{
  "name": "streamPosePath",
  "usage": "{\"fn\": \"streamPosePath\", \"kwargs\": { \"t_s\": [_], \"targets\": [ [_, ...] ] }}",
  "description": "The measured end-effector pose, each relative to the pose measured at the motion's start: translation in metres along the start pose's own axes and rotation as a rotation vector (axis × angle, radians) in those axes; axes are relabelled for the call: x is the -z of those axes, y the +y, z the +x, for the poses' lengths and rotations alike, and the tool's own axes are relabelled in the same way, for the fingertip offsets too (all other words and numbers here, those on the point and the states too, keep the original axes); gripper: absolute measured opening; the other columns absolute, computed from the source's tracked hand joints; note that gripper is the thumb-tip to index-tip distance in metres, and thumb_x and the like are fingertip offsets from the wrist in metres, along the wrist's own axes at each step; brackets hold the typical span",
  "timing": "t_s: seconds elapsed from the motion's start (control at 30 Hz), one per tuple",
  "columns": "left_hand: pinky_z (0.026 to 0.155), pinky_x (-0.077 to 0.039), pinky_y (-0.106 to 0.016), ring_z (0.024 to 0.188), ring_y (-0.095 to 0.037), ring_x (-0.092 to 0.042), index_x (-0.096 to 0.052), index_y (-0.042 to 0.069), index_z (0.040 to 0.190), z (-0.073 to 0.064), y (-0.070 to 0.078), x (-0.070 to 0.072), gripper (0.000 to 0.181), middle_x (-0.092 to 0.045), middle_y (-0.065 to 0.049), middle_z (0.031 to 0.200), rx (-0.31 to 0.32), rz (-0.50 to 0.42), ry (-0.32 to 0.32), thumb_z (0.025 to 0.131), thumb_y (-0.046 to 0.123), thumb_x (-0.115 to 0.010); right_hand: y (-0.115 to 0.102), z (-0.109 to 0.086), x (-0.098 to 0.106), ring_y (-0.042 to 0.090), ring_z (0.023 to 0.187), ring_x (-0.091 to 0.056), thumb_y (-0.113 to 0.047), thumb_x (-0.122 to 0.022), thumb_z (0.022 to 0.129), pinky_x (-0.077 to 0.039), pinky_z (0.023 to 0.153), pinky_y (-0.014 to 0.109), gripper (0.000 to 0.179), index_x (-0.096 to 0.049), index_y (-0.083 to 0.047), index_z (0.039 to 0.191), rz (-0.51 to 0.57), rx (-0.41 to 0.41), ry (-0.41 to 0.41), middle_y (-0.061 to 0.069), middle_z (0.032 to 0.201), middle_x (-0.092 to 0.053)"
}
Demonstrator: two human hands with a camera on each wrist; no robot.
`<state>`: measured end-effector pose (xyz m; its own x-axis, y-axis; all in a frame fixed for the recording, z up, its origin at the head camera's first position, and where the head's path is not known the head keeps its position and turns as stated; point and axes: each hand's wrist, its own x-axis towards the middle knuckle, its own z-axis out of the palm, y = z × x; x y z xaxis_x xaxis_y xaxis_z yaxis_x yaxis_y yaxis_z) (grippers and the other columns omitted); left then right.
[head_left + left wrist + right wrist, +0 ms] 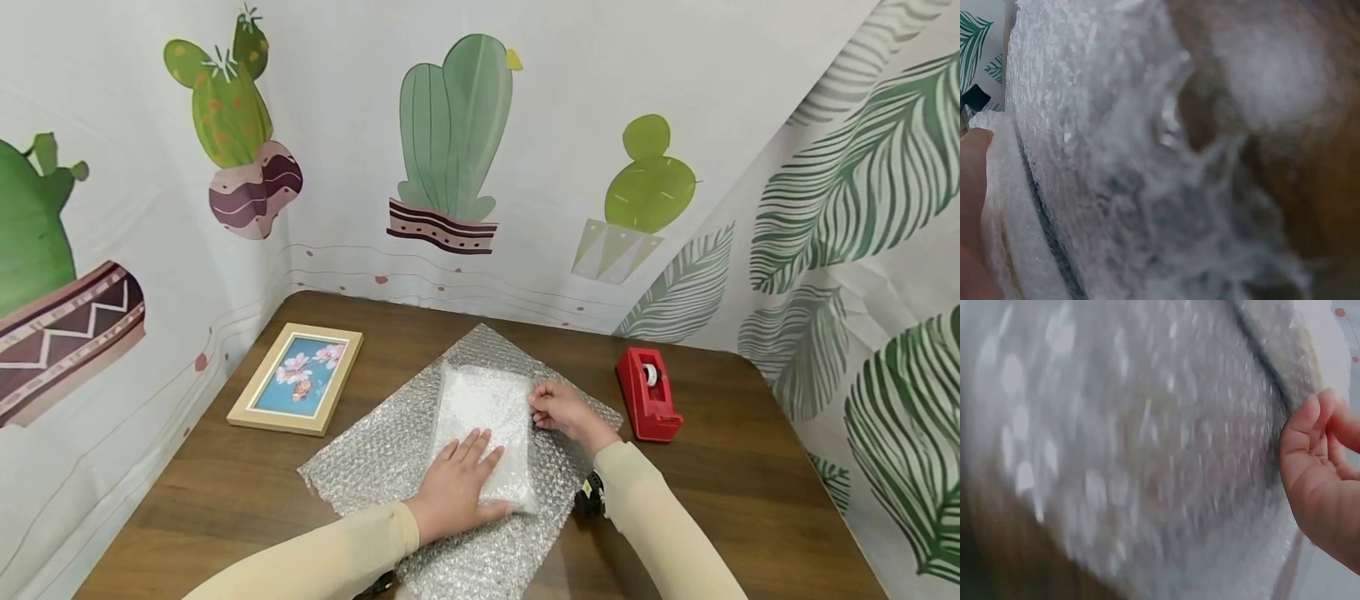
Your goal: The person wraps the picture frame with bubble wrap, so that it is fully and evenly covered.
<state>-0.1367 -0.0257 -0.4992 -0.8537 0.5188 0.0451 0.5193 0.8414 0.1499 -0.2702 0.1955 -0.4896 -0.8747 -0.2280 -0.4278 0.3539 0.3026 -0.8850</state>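
A flat rectangular package (480,408) wrapped in bubble wrap lies on a larger sheet of bubble wrap (390,442), which is turned cornerwise on the table. My left hand (459,485) rests on the lower part of the package with its fingers spread. At the package's upper right edge my right hand (558,406) pinches the wrapping between thumb and fingers. In the right wrist view the right hand's fingertips (1310,412) meet right at the package's edge. The left wrist view shows part of the left hand (972,187) along the package's side.
A light wooden picture frame (298,379) with a flower picture lies on the left of the brown table (225,492). To the right stands a red tape dispenser (649,396) with a roll in it. Behind the table hangs a cactus-printed wall cloth (555,167).
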Motion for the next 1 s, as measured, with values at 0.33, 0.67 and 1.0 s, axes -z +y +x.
{"fn": "streamPosePath", "kwargs": {
  "t_s": [0.33, 0.67, 1.0],
  "targets": [
    [0.118, -0.042, -0.047, 0.149, -0.030, -0.046, -0.052, 0.016, 0.151, -0.002, -0.002, 0.003, 0.080, -0.046, -0.014, 0.160, -0.010, -0.007, 0.024, 0.092, 0.069, -0.058, -0.006, 0.000, -0.007, 0.006, 0.064, -0.055, -0.006, -0.056, 0.103, -0.052, 0.059, 0.017, 0.008, -0.051, -0.006, 0.097, 0.064, -0.077, 0.047, -0.002, 0.073, -0.056],
    [0.115, -0.045, -0.048, 0.145, -0.031, -0.050, -0.057, 0.014, 0.145, 0.008, 0.007, 0.008, 0.085, -0.052, -0.014, 0.155, 0.037, -0.045, 0.026, 0.081, 0.067, -0.071, -0.004, -0.050, -0.024, 0.022, 0.079, -0.068, -0.010, -0.056, 0.102, -0.062, 0.067, 0.033, 0.040, -0.052, 0.012, 0.135, -0.244, 0.098, 0.206, 0.026, 0.110, -0.066],
    [0.110, -0.049, -0.043, 0.139, -0.028, -0.054, -0.058, 0.015, 0.143, 0.006, 0.003, 0.006, 0.088, -0.055, -0.014, 0.149, 0.021, -0.003, 0.058, 0.078, 0.072, -0.072, 0.019, -0.122, -0.063, 0.020, 0.086, -0.058, -0.027, -0.082, 0.086, -0.050, 0.064, 0.028, 0.085, -0.040, 0.012, 0.149, -0.511, 0.246, 0.180, 0.031, 0.128, -0.054]
  ]
}}
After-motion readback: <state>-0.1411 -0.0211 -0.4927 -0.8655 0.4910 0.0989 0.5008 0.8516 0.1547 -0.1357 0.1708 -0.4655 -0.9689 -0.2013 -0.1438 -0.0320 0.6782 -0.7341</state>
